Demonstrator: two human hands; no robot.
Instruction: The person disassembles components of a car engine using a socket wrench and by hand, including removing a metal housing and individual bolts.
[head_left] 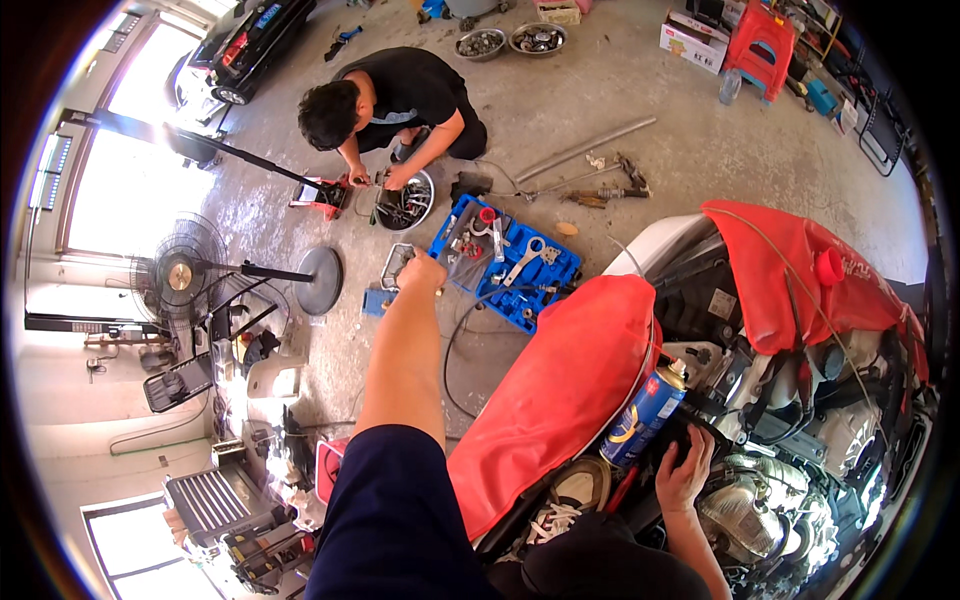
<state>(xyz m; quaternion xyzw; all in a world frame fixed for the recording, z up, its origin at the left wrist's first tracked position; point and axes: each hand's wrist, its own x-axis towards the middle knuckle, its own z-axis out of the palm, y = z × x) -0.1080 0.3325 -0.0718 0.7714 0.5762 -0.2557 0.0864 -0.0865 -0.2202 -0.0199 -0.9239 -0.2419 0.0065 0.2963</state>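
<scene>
My left arm stretches out over the floor, and my left hand (422,273) is closed beside a silver metal frame-shaped tool (391,270). What its fingers hold, if anything, is hidden. Just right of that hand lies a blue tool case (517,312), opened out, with a flat silver wrench-like tool (524,262), a red round part and other pieces in it. My right hand (684,470) rests with fingers apart on a dark edge of the car's engine bay (760,500). Close to it, a blue spray can (645,415) stands tilted against a red fender cover (565,390).
Another person (410,105) crouches ahead, both hands over a metal bowl (421,212) of tools. A floor jack (325,195), a standing fan (180,275) and its round base (319,280) are at left. Metal rods (585,150) lie on the floor. A second red cover (800,270) drapes the car.
</scene>
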